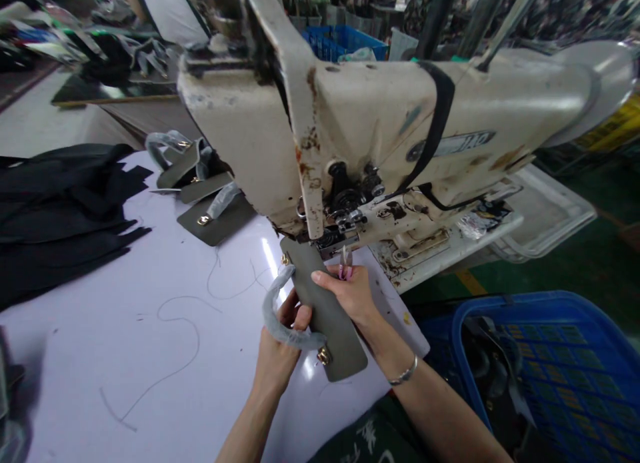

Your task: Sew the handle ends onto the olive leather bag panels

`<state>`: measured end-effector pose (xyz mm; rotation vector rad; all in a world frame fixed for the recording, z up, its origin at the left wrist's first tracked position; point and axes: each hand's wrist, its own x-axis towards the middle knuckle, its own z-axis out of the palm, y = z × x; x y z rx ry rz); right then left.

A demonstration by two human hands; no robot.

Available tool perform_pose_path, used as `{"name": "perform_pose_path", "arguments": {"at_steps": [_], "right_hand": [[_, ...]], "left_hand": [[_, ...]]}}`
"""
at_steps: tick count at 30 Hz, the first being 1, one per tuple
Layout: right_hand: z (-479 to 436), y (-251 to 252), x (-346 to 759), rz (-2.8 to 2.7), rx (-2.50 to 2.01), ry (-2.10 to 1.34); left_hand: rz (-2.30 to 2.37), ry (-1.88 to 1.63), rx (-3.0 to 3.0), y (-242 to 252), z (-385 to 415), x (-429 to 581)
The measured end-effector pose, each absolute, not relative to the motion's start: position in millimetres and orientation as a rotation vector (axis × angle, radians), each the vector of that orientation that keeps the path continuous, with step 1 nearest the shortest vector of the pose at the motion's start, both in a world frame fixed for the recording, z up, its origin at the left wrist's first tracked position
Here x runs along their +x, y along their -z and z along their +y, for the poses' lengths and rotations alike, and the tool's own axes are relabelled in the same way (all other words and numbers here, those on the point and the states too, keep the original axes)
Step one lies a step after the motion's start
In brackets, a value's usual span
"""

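An olive-grey bag panel point(327, 316) with rounded corners is tilted under the head of a sewing machine point(380, 116). A curved handle point(274, 316) in clear plastic wrap joins it through gold-coloured metal fittings. My left hand point(285, 346) is closed on the panel's left edge, inside the handle's curve, its fingers partly hidden beneath. From the right, my right hand point(355, 296) grips the panel, thumb on its face. Small pink-handled thread snips point(345, 264) are tucked in that hand's fingers, blades pointing toward the machine. Under the machine head, the panel's upper end is close to the presser foot area.
More panels with wrapped handles point(215, 209) lie behind on the white table point(150, 369). Dark fabric pieces point(60, 216) are piled at the left. Loose threads point(197, 343) trail across the surface. A blue basket point(550, 303) holding similar parts stands at the lower right.
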<state>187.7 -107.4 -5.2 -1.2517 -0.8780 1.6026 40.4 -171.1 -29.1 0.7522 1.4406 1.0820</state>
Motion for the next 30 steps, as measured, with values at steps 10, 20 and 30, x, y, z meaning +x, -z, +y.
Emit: {"name": "perform_pose_path", "arguments": {"at_steps": [10, 20, 30], "right_hand": [[-107.0, 12.5, 197.2, -1.017, -1.427, -1.395], [-106.0, 7.0, 230.5, -1.248, -1.322, -1.405], [-99.6, -2.6, 226.3, -1.210, -1.285, -1.464]], "left_hand": [[1.246, -1.167, 0.468, 47.2, -151.0, 60.7], [1.337, -1.108, 0.425, 34.9, -154.4, 62.7], [1.426, -1.097, 0.203, -8.4, -134.0, 80.6]]}}
